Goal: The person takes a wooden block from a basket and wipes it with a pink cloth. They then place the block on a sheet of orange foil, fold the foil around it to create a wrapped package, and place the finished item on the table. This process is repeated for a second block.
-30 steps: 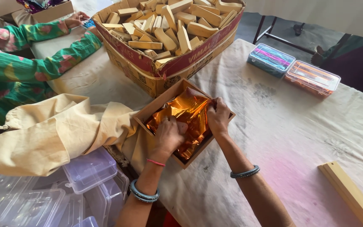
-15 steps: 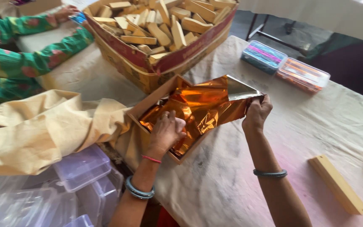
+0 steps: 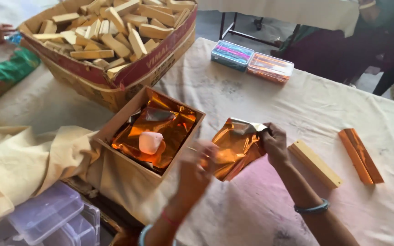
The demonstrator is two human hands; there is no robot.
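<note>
Both hands hold one sheet of shiny orange foil (image 3: 234, 146) above the cloth-covered table (image 3: 261, 105). My left hand (image 3: 197, 168) pinches its near left edge; my right hand (image 3: 274, 142) grips its upper right corner. Left of the sheet stands a small cardboard box (image 3: 115, 130) with more orange foil sheets (image 3: 160, 130) in it and a pale pink block (image 3: 150, 142) lying on top. A bare wooden block (image 3: 314, 163) lies just right of my right hand, and a foil-wrapped orange block (image 3: 360, 155) beyond it.
A big carton (image 3: 151, 64) heaped with wooden blocks (image 3: 110, 32) stands at the back left. Two clear lidded boxes (image 3: 251, 60) sit at the far edge. Cream cloth (image 3: 19, 168) and clear plastic tubs (image 3: 51, 216) are at near left. A person's green sleeve (image 3: 3, 79) is at the far left.
The foil sheet has come out of the small box and moved right, over the table. Both hands went with it. The pink block in the box is now uncovered.
</note>
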